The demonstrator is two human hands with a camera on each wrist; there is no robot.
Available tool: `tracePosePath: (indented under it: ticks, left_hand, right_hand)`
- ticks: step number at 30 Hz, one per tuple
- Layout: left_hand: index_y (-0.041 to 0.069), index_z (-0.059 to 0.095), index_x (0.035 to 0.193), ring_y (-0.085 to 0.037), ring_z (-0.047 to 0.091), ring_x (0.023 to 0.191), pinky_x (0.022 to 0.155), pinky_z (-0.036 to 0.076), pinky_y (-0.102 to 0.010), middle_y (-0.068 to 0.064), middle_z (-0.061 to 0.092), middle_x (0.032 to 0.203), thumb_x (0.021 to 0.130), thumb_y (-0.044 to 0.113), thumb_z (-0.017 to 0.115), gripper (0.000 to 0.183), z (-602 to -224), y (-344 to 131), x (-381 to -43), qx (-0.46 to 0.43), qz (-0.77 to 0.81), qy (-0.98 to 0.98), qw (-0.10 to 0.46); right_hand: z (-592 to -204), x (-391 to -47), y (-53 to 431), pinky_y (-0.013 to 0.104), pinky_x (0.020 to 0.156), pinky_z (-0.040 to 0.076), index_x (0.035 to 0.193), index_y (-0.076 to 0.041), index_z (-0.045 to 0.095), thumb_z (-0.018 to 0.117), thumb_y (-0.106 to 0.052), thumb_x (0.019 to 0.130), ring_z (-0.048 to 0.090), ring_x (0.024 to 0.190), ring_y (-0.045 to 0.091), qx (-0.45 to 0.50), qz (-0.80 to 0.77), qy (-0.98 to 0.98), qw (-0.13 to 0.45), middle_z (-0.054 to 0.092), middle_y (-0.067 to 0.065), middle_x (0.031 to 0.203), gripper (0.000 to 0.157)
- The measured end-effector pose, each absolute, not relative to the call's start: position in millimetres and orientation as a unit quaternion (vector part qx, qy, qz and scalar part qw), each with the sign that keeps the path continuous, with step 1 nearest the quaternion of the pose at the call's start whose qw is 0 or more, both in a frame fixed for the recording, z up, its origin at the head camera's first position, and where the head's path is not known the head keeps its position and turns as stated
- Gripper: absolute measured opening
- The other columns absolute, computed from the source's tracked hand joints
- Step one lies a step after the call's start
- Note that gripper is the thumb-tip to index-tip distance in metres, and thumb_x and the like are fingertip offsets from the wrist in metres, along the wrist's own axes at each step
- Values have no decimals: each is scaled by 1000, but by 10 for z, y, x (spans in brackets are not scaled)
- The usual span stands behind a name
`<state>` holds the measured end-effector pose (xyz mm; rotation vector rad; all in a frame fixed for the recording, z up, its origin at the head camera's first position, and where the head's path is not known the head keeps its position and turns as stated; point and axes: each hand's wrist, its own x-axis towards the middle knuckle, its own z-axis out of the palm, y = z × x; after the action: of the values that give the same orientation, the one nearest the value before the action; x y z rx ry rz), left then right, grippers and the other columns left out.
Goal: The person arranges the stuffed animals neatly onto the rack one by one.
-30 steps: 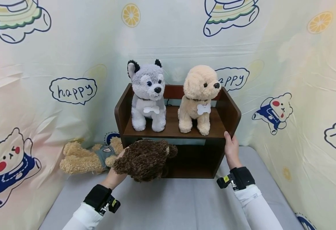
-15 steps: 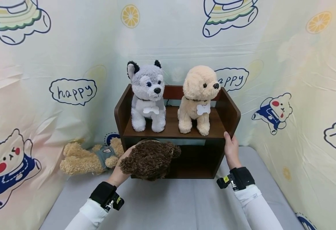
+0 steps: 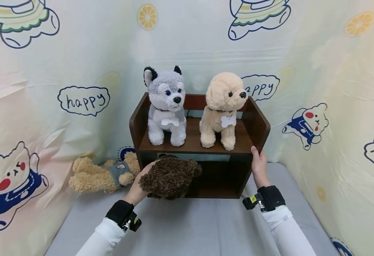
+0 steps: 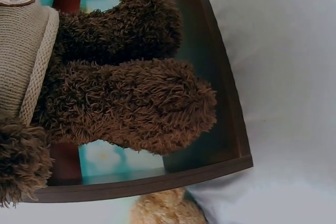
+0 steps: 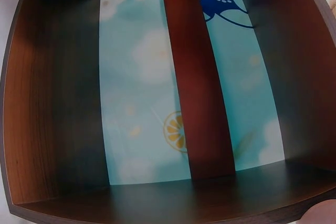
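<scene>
My left hand [image 3: 139, 185] holds a dark brown plush teddy bear [image 3: 171, 177] from its left side, with the fingers hidden behind the fur. The bear is in front of the lower opening of a dark wooden two-tier shelf [image 3: 254, 126]. In the left wrist view the bear's shaggy legs [image 4: 136, 103] and beige knitted sweater [image 4: 23, 45] show before the shelf's inside. My right hand [image 3: 259, 167] grips the shelf's right side panel, thumb on its front edge. Only a bit of that hand's thumb [image 5: 319, 214] appears in the right wrist view.
On the upper tier sit a grey husky plush [image 3: 167, 106] and a cream puppy plush [image 3: 224, 110]. A tan teddy bear [image 3: 101, 174] in a grey-blue top lies left of the shelf. Printed cloth [image 3: 84, 64] hangs behind the grey-covered table [image 3: 187, 227].
My left hand has shifted right with the brown teddy bear, bringing it further across the lower opening. The right hand keeps its place on the shelf.
</scene>
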<state>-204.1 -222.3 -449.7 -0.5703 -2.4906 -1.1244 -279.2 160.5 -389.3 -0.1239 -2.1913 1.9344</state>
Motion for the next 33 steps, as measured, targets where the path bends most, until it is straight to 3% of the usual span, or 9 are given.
tracePosePath:
  ticks: [8, 12, 18, 26, 33]
  left_hand:
    - [8, 36, 138, -32, 37, 125, 98, 33, -51, -14, 38, 139, 95, 16, 48, 45, -4637, -2234, -2138, -206, -399, -877, 171]
    - [7, 38, 137, -33, 37, 125, 98, 33, -51, -15, 39, 138, 95, 12, 46, 43, -4671, -2215, -2156, -209, -394, -878, 175]
    - [2, 42, 133, -36, 41, 121, 95, 37, -51, -19, 44, 133, 91, 3, 51, 43, -4686, -2183, -2193, -221, -362, -883, 204]
    - [7, 47, 129, -29, 42, 120, 94, 40, -45, -13, 46, 130, 87, 2, 58, 44, -4751, -2183, -2294, -233, -338, -886, 217]
    - [5, 49, 125, -30, 47, 114, 90, 43, -44, -16, 51, 123, 82, -2, 63, 46, -4792, -2180, -2354, -223, -322, -889, 238]
  right_hand:
    - [-3894, -2790, 1611, 45, 108, 13, 142, -8, 25, 30, -38, 99, 23, 129, 22, -42, 656, -746, 107, 29, 9, 145, 53]
    - [-3899, -2790, 1611, 45, 108, 13, 141, -8, 26, 30, -38, 99, 24, 128, 22, -43, 656, -746, 106, 29, 9, 144, 52]
    - [-3894, -2781, 1614, 46, 108, 13, 142, -8, 24, 30, -38, 99, 23, 129, 23, -44, 654, -748, 105, 27, 8, 145, 53]
    - [-3889, -2788, 1611, 46, 109, 13, 142, -8, 25, 30, -39, 99, 23, 130, 23, -51, 649, -752, 103, 28, 8, 145, 54]
    - [-3892, -2802, 1610, 45, 109, 12, 143, -10, 23, 30, -38, 99, 22, 131, 23, -45, 652, -749, 106, 26, 7, 146, 53]
